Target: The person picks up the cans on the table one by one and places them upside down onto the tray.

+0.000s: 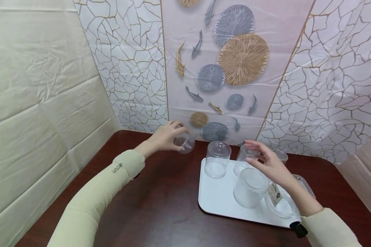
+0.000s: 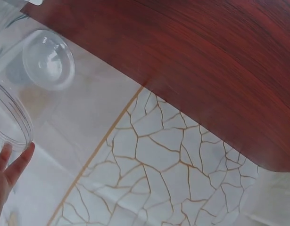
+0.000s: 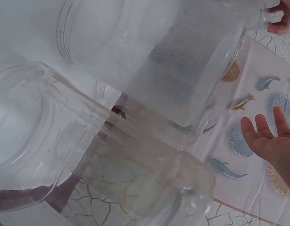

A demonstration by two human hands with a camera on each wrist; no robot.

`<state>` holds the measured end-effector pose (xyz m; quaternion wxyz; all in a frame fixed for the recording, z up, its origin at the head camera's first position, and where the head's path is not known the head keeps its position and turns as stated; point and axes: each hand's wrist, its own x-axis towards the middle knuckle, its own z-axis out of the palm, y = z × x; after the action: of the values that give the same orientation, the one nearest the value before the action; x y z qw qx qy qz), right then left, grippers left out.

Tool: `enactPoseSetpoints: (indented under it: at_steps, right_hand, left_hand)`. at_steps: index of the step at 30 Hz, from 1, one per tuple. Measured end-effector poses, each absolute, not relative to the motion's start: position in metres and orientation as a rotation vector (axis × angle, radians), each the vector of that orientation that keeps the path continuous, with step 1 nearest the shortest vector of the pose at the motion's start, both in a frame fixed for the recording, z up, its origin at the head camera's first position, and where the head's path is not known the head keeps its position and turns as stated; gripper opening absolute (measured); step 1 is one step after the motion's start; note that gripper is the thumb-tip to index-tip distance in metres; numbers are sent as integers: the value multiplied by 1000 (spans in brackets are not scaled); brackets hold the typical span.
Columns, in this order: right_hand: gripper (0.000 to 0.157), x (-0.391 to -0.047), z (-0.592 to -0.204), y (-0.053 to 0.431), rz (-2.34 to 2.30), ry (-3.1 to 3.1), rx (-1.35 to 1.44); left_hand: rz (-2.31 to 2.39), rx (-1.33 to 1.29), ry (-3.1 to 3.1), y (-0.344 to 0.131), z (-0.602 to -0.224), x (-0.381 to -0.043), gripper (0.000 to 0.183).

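Near the back edge of the table, left of the tray, my left hand point(image 1: 167, 137) grips a clear plastic jar point(image 1: 188, 144) by its rim. The left wrist view shows fingertips on the rim of that jar point(image 2: 15, 117). My right hand point(image 1: 272, 168) hovers over the white tray point(image 1: 217, 199), its fingers loosely bent, with nothing held. In the right wrist view, the right hand point(image 3: 272, 146) is apart from the clear jars beside it. A clear jar point(image 1: 217, 159) and a frosted-looking one point(image 1: 250, 188) stand upside down on the tray; another jar point(image 1: 241, 157) is partly behind the right hand.
A further clear jar point(image 1: 281, 156) stands behind the right wrist. At the tray's right lies a clear round piece point(image 1: 282, 207) with a printed label point(image 1: 275, 194), partly covered by the forearm. A patterned cloth wall point(image 1: 136, 68) rises behind the dark red table point(image 1: 160, 195).
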<state>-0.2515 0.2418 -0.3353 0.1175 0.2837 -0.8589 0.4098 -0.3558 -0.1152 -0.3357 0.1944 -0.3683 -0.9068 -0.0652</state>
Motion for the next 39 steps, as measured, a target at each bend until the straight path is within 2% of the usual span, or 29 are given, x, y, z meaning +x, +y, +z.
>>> enactPoseSetpoints:
  at_steps: [8, 16, 27, 39]
  right_hand:
    - [49, -251, -334, 241, 1196, -2510, 836]
    - [50, -251, -337, 240, 1217, -2501, 843]
    - [45, -253, -338, 240, 1270, -2423, 789]
    - [43, -251, -338, 233, 1392, -2401, 756]
  left_hand:
    - [-300, -991, -2506, -136, -332, -345, 62]
    - [-486, -962, -2417, -144, -335, -334, 55]
    - [-1164, -789, -2319, -145, -324, -320, 55]
    - [-1451, -755, -2218, -143, -315, -304, 53]
